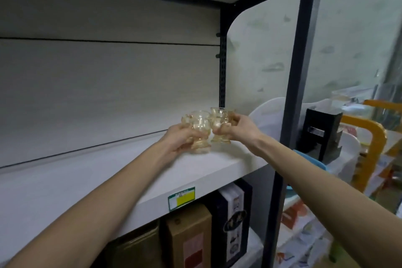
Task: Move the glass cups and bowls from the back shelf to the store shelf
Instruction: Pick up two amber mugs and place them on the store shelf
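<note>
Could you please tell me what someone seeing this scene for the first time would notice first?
Two amber-tinted footed glass cups draw the eye, held side by side just above the white store shelf near its right end: the left hand grips one, the right hand the other. Below, a green and yellow price label sits on the shelf's front edge, above brown cardboard boxes.

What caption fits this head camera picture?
Both hands, left hand and right hand, hold amber glass cups over a white shelf.

Two amber-tinted clear glass cups (199,125), white shelf (65,180), green-and-yellow price label (181,199), orange rack (369,137).
</note>
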`<state>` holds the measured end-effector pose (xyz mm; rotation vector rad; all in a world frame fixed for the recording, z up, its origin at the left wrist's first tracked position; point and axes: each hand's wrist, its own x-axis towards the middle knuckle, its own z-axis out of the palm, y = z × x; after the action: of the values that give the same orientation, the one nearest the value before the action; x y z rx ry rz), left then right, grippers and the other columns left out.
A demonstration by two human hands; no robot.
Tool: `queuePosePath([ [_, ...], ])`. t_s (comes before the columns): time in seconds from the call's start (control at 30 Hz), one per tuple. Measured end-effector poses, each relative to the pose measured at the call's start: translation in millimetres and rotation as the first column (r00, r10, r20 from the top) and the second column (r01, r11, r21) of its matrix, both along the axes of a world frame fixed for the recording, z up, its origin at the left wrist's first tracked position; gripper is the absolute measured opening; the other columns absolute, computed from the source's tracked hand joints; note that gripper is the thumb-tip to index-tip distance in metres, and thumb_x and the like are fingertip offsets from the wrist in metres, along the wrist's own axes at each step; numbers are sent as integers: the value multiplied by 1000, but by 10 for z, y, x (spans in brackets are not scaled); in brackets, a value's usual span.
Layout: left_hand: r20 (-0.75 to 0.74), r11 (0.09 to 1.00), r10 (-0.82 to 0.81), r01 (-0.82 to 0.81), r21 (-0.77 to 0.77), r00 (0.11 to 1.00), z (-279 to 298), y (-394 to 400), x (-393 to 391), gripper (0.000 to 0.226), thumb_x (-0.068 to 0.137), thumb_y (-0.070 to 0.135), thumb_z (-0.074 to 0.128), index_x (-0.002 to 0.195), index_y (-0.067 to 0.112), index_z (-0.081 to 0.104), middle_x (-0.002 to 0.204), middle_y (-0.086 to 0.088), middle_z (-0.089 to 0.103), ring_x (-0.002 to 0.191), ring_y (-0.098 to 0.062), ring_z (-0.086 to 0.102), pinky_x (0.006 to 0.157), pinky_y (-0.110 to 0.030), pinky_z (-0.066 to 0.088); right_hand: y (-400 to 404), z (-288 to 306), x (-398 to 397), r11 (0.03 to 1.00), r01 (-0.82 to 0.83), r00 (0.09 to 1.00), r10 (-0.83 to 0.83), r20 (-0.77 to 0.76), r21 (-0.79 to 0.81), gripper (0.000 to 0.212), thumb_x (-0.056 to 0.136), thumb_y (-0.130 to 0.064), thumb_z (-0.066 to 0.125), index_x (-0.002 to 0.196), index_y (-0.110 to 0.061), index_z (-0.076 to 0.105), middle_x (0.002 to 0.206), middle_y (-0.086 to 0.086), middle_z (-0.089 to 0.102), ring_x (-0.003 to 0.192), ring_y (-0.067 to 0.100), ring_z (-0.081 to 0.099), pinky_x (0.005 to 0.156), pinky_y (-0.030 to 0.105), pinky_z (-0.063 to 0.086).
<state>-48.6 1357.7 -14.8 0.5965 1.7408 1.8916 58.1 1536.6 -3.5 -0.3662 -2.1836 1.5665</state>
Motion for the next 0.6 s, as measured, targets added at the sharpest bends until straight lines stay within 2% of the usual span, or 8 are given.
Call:
queuePosePath([
  [0.07, -160, 992, 115, -123, -41, 980, -56, 245, 17, 60, 67, -7, 85, 123, 9, 67, 106, -8, 77, 95, -24, 75, 85, -37, 62, 213, -37, -40, 999, -6, 1000, 5, 8, 50, 71, 72, -11, 90, 134, -10, 55, 110, 5, 74, 93, 15, 74, 86, 30, 60],
  [0.13, -305, 957, 235, -275, -94, 923, -60, 429, 5, 69, 63, -7, 89, 122, 14, 61, 102, 1, 72, 89, -14, 71, 77, -27, 59, 384, -65, -82, 997, -14, 1000, 13, 15, 74, 84, 70, -10, 92, 141, -11, 47, 113, 1, 70, 98, 15, 71, 91, 32, 59],
  [0.17, -343, 948, 251, -301, -101, 905, -63, 501, -4, 71, 62, -7, 89, 122, 15, 60, 102, 3, 71, 89, -12, 70, 76, -26, 58, 458, -92, -115, 996, -21, 1000, 19, 22, 91, 88, 69, -9, 92, 143, -9, 45, 113, -1, 68, 98, 14, 70, 92, 32, 58],
  [0.3, -374, 927, 281, -350, -132, 884, -111, 627, -93, 78, 50, 0, 92, 119, 21, 62, 112, 0, 73, 102, -20, 72, 91, -40, 60, 604, -182, -260, 989, -53, 999, 50, 19, 138, 79, 71, -2, 89, 136, -11, 46, 101, -11, 63, 86, 0, 64, 75, 15, 52],
  [0.4, -402, 909, 293, -383, -164, 867, -166, 583, -178, 83, 42, 12, 97, 117, 24, 65, 108, 3, 75, 100, -20, 74, 92, -41, 60, 670, -251, -372, 986, -102, 995, 101, 14, 135, 74, 72, 10, 83, 132, -10, 45, 102, -3, 67, 83, 4, 66, 64, 12, 54],
  [0.47, -413, 904, 294, -391, -172, 862, -177, 541, -223, 82, 45, 11, 99, 120, 21, 68, 107, 3, 77, 100, -19, 75, 90, -35, 60, 682, -279, -420, 975, -149, 989, 146, 32, 166, 76, 69, 8, 84, 131, -13, 46, 107, 3, 70, 91, 12, 69, 74, 22, 60],
  [0.53, -428, 900, 294, -399, -177, 855, -176, 514, -240, 75, 54, 4, 97, 121, 18, 67, 105, 5, 76, 100, -17, 75, 81, -23, 59, 699, -300, -454, 961, -177, 984, 169, 58, 213, 70, 69, 0, 87, 125, -18, 49, 112, 3, 70, 101, 17, 69, 89, 33, 59],
  [0.6, -439, 897, 287, -400, -189, 851, -160, 488, -226, 70, 59, 3, 96, 120, 18, 67, 104, 7, 76, 98, -15, 74, 77, -17, 57, 716, -301, -456, 958, -185, 982, 173, 74, 221, 71, 70, -3, 88, 127, -18, 48, 114, 1, 70, 104, 16, 68, 94, 34, 57],
])
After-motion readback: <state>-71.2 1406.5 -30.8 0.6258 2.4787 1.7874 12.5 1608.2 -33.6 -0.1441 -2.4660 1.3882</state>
